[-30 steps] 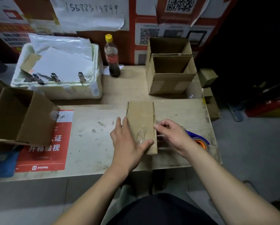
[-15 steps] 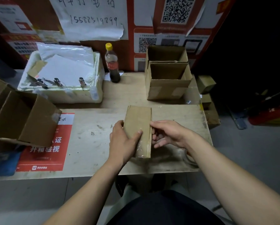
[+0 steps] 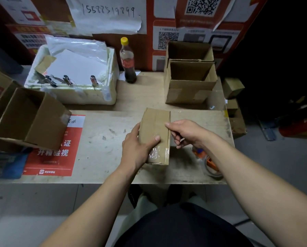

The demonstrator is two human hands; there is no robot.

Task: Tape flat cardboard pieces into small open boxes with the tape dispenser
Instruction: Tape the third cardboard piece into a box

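The left hand [image 3: 136,148] has its grip round the near half of the cardboard box [image 3: 155,135], thumb laid across the top face and fingers curled round the left side, which looks meant to pin the folded box flat against the bench [image 3: 102,139] while the seam is finished. A patch of clear tape [image 3: 157,152] shines just nearer than the thumb, wrapping down over the near end. The right hand [image 3: 186,134] sits just right of that grip, its forefinger stretched out and touching the right long edge of the box, the other fingers loosely curled with nothing in them; I judge it is rubbing the tape down or checking that edge. The tape dispenser [image 3: 209,163] lies on the bench to the right and nearer, partly hidden under the right forearm, untouched and within easy reach.

Left of the grip the bench shows a bare stretch as far as the red notice [image 3: 54,148], with an open box [image 3: 28,118] lying tipped beyond that. Away from the person, two finished open boxes [image 3: 190,81] stand with a gap before them. The near bench edge runs close below the box, so any turn is better made leftward or away
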